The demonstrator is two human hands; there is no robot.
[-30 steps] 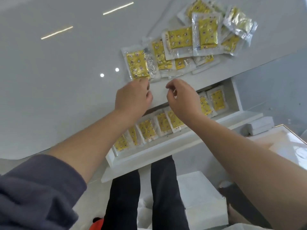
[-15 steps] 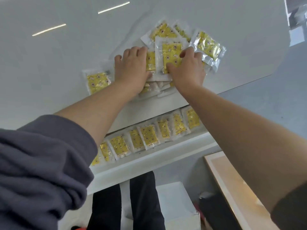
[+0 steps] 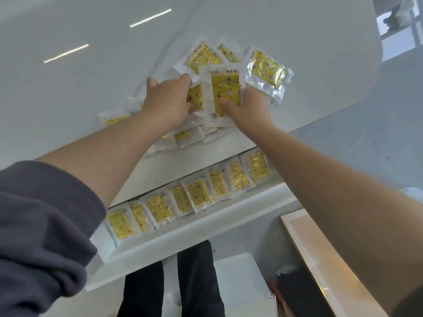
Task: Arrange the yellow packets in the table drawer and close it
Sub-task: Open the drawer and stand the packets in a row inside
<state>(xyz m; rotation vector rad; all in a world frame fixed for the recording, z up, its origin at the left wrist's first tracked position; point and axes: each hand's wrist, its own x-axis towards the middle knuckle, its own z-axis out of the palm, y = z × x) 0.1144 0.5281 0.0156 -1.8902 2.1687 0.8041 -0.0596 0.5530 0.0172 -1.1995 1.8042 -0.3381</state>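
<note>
A loose pile of yellow packets [image 3: 266, 70] in clear wrappers lies on the glossy white table [image 3: 91, 88]. My right hand [image 3: 246, 108] grips one yellow packet [image 3: 225, 88], thumb on its face and fingers behind it. My left hand [image 3: 168, 100] presses down on packets in the pile beside it, fingers curled around their edges. One more packet [image 3: 113, 118] lies apart at the left. Below the table edge the white drawer [image 3: 206, 225] stands pulled out, with a row of several yellow packets [image 3: 199, 194] lined up side by side inside.
My dark trouser legs [image 3: 194, 282] stand under the drawer. A white box [image 3: 242, 282] sits on the floor by them. A pale wooden board [image 3: 320, 259] runs along the lower right. The table's right corner ends near the grey floor [image 3: 366, 133].
Both hands have come up from the table's front edge onto the pile. The right hand has closed on one packet and lifted it slightly; the left hand has shifted right over the pile.
</note>
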